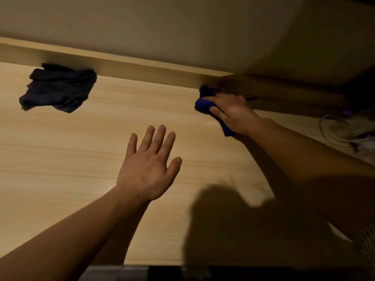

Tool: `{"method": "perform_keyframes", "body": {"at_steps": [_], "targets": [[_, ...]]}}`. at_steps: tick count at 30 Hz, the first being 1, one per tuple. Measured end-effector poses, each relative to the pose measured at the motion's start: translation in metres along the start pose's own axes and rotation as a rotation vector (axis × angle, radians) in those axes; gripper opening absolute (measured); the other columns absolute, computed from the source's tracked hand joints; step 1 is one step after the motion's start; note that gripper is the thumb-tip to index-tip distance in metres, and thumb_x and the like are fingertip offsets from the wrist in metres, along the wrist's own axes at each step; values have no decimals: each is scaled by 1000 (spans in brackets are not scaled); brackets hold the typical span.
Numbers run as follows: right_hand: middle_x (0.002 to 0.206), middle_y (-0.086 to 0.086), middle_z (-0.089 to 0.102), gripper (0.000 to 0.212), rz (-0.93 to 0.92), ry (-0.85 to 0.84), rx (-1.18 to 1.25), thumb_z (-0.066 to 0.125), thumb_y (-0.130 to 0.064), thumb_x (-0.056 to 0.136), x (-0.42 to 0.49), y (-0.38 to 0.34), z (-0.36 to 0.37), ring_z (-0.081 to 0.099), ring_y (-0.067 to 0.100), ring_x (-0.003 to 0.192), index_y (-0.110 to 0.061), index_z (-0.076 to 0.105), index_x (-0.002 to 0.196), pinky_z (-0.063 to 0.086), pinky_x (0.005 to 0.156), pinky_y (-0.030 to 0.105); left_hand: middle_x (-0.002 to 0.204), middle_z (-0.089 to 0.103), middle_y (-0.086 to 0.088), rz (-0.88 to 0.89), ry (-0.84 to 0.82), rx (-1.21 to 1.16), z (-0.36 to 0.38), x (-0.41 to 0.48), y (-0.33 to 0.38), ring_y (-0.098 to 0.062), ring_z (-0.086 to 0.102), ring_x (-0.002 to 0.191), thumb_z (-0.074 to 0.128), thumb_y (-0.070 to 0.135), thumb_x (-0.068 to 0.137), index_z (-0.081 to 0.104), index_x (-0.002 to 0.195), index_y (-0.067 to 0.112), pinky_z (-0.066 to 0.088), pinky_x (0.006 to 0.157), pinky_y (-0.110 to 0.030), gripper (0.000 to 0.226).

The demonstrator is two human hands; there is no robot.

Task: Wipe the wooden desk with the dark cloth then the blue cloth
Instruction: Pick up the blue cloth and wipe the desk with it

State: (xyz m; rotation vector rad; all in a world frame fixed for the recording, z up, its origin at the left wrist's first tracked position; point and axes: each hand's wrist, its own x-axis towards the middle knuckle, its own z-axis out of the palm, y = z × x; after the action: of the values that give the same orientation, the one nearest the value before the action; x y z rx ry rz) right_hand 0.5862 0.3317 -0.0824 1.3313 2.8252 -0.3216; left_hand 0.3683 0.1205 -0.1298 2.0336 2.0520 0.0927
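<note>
The wooden desk [71, 155] fills the view, light with fine grain. A crumpled dark cloth [58, 88] lies at the back left, against the raised back ledge, with no hand on it. My right hand [231, 112] presses on the bunched blue cloth [204, 100] at the back right of the desk, near the ledge; part of the cloth shows under my palm. My left hand [149, 165] hovers flat over the middle of the desk, fingers spread, holding nothing.
A wooden back ledge [129, 66] runs along the wall. At the far right lie white cables and small items [345, 132]. A thin dark object [251, 98] sits just behind my right hand. The desk's front edge [154, 264] is at the bottom.
</note>
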Motion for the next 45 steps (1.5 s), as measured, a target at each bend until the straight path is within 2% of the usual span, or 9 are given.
{"method": "perform_keyframes", "body": {"at_steps": [3,6,11,16,22,34,41,43,45], "targets": [[148,1,50,44,31,-93,10,36,-44,110,10,12,4,42,26,138,-37,37,153,36,102,48,177,-17,5,-6,-3,12,1,1,0,-20,-23,162,3,69,105,-9,169,35,-9,130,-54,73],[157,0,41,51,2,-112,24,34,-52,108,7,17,13,29,23,148,-43,26,157,26,113,51,177,-16,4,-7,-12,24,1,2,0,-21,-22,162,4,69,105,-8,169,35,-8,130,-55,74],[169,-6,20,58,-78,-123,-13,28,-63,104,-2,21,22,8,18,156,-51,11,158,15,119,54,175,-22,5,-18,-33,40,0,3,1,-19,-27,160,1,70,104,-13,168,36,-10,130,-54,73],[172,-4,15,60,-128,-80,-23,25,-66,103,-24,14,31,5,20,158,-49,15,159,4,124,50,177,-15,5,-30,-18,22,2,4,2,-19,-22,162,6,69,105,-7,169,36,-9,130,-54,73],[172,-5,14,61,-127,-88,-45,21,-67,103,-59,-4,42,0,17,159,-48,16,160,6,124,53,177,-13,4,-27,-15,8,1,4,2,-20,-19,163,7,69,105,-5,170,35,-7,130,-55,74],[173,-7,10,56,-165,-144,16,24,-57,107,-175,-68,62,-10,13,158,-46,15,161,-3,125,46,179,-5,-1,5,8,4,1,2,2,-24,-12,164,6,68,105,0,171,32,-4,130,-58,75],[171,-9,17,54,-151,-167,36,29,-51,107,-247,-119,83,-6,10,158,-44,20,160,4,121,40,179,-5,-2,39,-48,-61,-5,-1,-4,-26,-11,164,5,69,103,3,170,30,-6,129,-57,78],[169,-7,23,53,-140,-172,100,32,-47,106,-265,-136,86,0,8,156,-41,27,159,12,116,38,179,1,-3,50,-56,-206,-12,-14,0,-24,-6,165,11,66,104,12,170,27,-3,130,-55,77],[168,-6,28,49,-105,-192,197,38,-39,107,-282,-155,83,4,4,154,-38,35,156,20,114,39,178,17,-6,66,-17,-369,-23,-47,13,-23,10,164,24,58,108,28,167,19,9,130,-48,71]]}}
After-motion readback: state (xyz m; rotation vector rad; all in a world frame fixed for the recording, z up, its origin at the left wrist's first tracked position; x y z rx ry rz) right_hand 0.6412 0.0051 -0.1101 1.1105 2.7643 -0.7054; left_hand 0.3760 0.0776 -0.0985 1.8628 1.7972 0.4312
